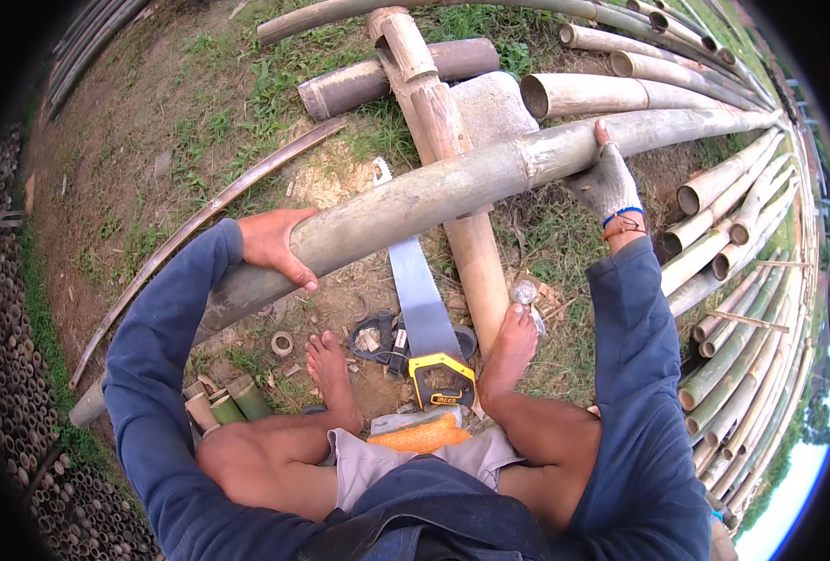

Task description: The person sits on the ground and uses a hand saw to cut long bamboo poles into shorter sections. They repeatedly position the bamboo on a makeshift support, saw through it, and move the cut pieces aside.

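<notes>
A long, thick grey-green bamboo pole runs across in front of me from lower left to upper right. My bare left hand grips it left of the middle, thumb on the near side and fingers over the top, their tips hidden. Farther right, my right hand, in a pale glove that leaves the thumb bare, holds the pole from the near side, the thumb up against it. The pole crosses over a lighter bamboo post. Below it, a handsaw with a yellow and black handle lies between my feet, touched by neither hand.
Several cut bamboo poles lie stacked along the right. A dark bamboo piece and a pale stone block are beyond the post. A split strip curves at left. Black sandals and an orange item lie near my feet.
</notes>
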Demonstrator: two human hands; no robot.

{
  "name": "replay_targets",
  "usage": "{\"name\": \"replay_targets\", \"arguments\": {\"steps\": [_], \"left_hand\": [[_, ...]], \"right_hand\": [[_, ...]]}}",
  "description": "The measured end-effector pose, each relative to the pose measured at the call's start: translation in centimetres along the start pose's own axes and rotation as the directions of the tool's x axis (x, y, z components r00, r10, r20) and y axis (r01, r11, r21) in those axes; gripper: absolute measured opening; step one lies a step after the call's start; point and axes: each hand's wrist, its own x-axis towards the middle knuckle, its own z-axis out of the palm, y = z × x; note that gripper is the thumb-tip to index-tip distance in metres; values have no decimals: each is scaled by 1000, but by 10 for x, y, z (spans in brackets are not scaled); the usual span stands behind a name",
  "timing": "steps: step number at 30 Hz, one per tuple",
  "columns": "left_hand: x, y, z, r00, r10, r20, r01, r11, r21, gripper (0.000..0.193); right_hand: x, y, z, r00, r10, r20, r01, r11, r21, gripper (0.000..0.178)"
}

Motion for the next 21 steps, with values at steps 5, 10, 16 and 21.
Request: {"name": "replay_targets", "arguments": {"steps": [5,10,16,21], "left_hand": [[-45,-38,4,997,-76,28,77,995,-56,109],[-57,-59,35,989,-93,-116,103,991,84,112],[-75,-71,60,922,-97,-376,125,991,51,105],[-57,-115,19,783,-139,-607,109,990,-86,89]], "right_hand": [[-23,28,11,989,93,-118,-136,887,-441,77],[-34,47,0,971,209,-118,-238,898,-370,69],[-32,52,-7,985,169,40,-146,931,-336,71],[-37,52,-4,977,214,-11,-207,931,-302,81]]}}
